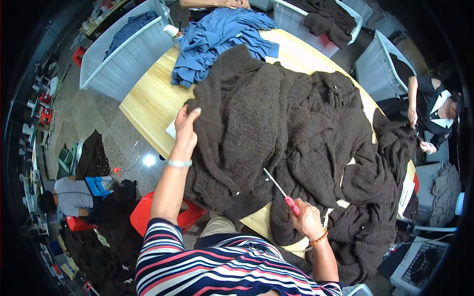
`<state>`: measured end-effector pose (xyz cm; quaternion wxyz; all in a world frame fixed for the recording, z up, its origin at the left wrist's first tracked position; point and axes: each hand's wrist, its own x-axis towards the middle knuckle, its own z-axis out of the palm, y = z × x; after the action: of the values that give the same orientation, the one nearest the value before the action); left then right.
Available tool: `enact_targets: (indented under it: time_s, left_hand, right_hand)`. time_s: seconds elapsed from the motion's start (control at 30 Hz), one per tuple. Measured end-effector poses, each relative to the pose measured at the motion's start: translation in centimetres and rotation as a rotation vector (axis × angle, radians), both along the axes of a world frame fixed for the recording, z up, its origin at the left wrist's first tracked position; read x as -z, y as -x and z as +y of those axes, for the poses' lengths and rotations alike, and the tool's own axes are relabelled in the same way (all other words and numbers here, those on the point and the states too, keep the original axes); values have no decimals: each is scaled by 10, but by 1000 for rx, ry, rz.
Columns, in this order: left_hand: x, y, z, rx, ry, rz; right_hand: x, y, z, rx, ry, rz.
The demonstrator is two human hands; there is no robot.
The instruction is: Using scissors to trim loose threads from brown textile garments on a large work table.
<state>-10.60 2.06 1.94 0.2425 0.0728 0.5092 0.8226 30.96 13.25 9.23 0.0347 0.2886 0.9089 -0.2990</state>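
A large dark brown fuzzy knit garment (252, 113) is spread in folds over the table in front of me. My left hand (186, 126) is closed on its left edge, thumb on top. My right hand (307, 219) is wrapped round a red-handled tool (292, 204) with a long thin metal shaft; whether it is a screwdriver cannot be made out. The shaft's tip lies over the garment, by a small white speck. More dark brown knit cloth (323, 148) is heaped to the right, beyond and beside my right hand.
Blue cloth (217, 42) is piled on the pale wooden table (148, 101), beside a white bottle (173, 32). Grey bins (126, 61) stand around it. One co-worker (429, 108) handles brown cloth at right; another person (74, 195) sits at left. A red stool (143, 214) is by my left side.
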Motion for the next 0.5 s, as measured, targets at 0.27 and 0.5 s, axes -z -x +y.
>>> enact_targets:
  time_s: [0.27, 0.5]
  left_hand:
    - [-8, -156, -6, 664, 95, -256]
    - [-6, -132, 5, 394, 24, -361]
  right_hand:
    - [-16, 1, 28, 307, 85, 17]
    - [-25, 6, 29, 237, 94, 50]
